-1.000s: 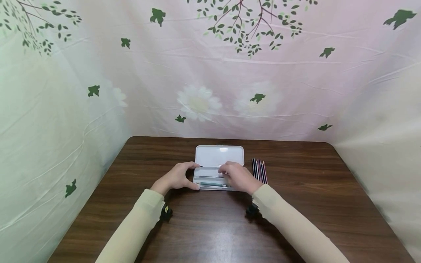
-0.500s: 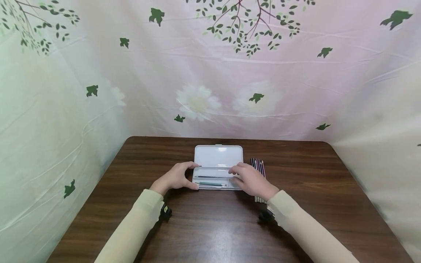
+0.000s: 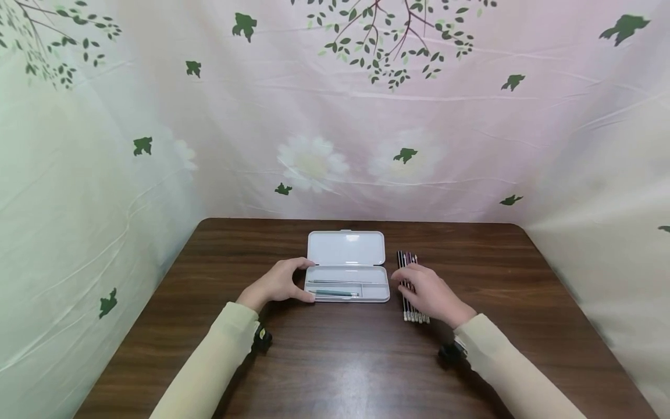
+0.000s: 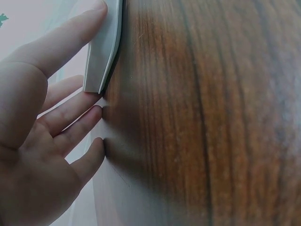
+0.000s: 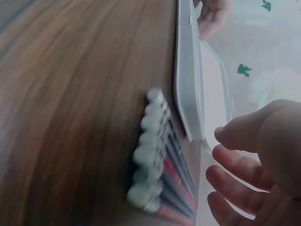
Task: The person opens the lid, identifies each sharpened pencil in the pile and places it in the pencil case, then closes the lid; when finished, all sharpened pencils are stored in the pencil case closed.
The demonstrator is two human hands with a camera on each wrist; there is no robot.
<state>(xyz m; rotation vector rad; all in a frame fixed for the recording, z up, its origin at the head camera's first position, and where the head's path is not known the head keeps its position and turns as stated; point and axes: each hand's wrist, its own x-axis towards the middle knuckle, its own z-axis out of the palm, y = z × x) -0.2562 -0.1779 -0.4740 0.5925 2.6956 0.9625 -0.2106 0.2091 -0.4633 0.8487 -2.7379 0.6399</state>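
A white pencil case (image 3: pixel 374 291) lies unfolded on the table, its lid (image 3: pixel 345 247) laid back. Inside its front compartment is a teal pencil (image 3: pixel 335 293); a thin dark pencil lies farther back. My left hand (image 3: pixel 277 285) holds the case's left end, thumb at the front wall and forefinger at the back corner. In the left wrist view that thumb presses the case wall (image 4: pixel 101 61). My right hand (image 3: pixel 431 293) hovers over a row of several pencils (image 3: pixel 415 314) beside the case, fingers loosely bent and holding nothing. White erasers (image 5: pixel 148 136) tip these pencils in the right wrist view.
The dark wooden table (image 3: pixel 335 361) runs back to a hanging cloth (image 3: pixel 345 116) printed with leaves, birds and flowers. Cloth also hangs along the left and right sides. A black wrist camera (image 3: pixel 452 352) sits below my right wrist.
My right hand has moved right, from over the case's compartments to above the row of pencils, uncovering the case's right end. My left hand stays on the case.
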